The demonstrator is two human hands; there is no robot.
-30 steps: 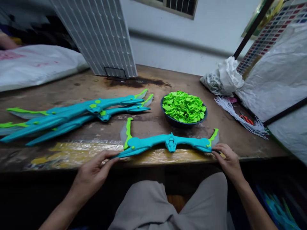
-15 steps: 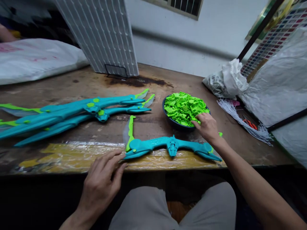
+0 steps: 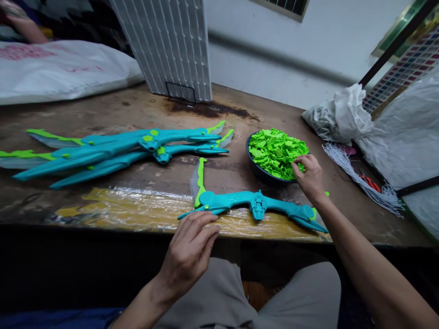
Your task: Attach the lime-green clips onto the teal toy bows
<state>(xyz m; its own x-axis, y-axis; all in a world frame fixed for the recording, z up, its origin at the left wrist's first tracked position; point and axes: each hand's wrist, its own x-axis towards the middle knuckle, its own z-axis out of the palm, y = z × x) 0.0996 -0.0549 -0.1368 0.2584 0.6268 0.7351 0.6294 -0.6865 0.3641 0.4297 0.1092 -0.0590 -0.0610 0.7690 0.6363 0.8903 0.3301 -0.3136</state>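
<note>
A teal toy bow (image 3: 255, 208) with green tips lies flat along the near edge of the wooden table (image 3: 137, 109). My left hand (image 3: 190, 249) rests by its left limb, fingers loosely curled and touching the teal tip. My right hand (image 3: 308, 176) reaches over the bow's right limb into a dark bowl (image 3: 260, 172) heaped with small bright green plastic pieces (image 3: 274, 151); its fingers pinch among the pieces. Which piece they grip is hidden.
Several finished teal bows (image 3: 113, 151) lie piled at the left. A white ribbed panel (image 3: 171, 45) stands at the back. White sacks (image 3: 61, 68) lie at the back left, crumpled bags (image 3: 339, 116) and white strings (image 3: 356, 173) at the right. Another person's arm (image 3: 20, 23) shows top left.
My right hand let go of the bow's right tip and moved up into the bowl of green pieces. My left hand slid right along the table edge.
</note>
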